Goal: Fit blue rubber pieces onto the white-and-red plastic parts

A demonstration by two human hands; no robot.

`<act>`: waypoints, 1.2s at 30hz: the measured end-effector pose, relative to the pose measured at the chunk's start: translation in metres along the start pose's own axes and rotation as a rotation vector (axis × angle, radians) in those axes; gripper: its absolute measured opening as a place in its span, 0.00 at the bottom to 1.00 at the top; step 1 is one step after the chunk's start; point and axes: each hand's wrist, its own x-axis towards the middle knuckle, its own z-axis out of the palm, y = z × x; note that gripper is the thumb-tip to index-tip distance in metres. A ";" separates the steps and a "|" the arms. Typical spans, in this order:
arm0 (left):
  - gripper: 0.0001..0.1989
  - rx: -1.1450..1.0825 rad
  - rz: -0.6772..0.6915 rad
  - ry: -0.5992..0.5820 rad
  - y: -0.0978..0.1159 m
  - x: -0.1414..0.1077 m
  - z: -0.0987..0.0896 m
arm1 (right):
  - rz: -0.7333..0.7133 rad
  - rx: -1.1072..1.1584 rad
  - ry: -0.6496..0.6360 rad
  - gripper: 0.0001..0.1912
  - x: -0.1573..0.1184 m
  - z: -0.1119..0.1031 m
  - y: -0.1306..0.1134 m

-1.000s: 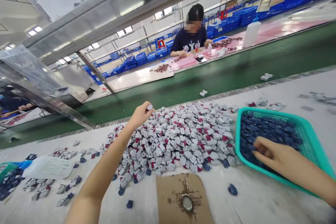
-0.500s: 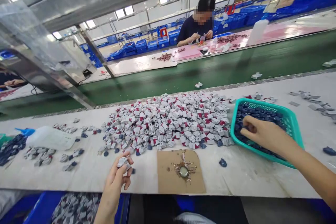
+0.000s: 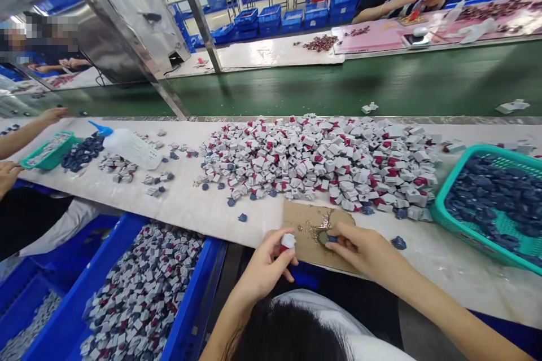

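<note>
In the head view, my left hand (image 3: 267,262) is closed around a small white and dark-red plastic piece (image 3: 288,241), white end up. Beside it, my right hand (image 3: 359,242) pinches a small dark-blue piece (image 3: 332,239), mostly covered by the fingers. That piece is at a round cap (image 3: 323,237) of shiny liquid; whether it touches the liquid I cannot tell. The cap sits on a brown cardboard square (image 3: 298,215) splashed with the same liquid. Behind both hands lies a wide heap of white and dark-red pieces (image 3: 322,163).
A green basket (image 3: 440,203) of dark-blue pieces stands right. A loose blue piece (image 3: 398,243) lies nearby. Left are a white squeeze bottle (image 3: 133,148) and a blue crate (image 3: 169,321) of pieces below the table edge. A co-worker's arms (image 3: 21,138) reach in at far left.
My right hand has left the green basket and come to the cap with a dark-blue piece. My left hand has moved right, toward the cardboard, still holding its piece. The view has turned left and down.
</note>
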 end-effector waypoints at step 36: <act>0.21 -0.511 0.019 0.191 -0.001 0.004 0.011 | -0.143 0.132 0.077 0.09 0.004 -0.012 -0.038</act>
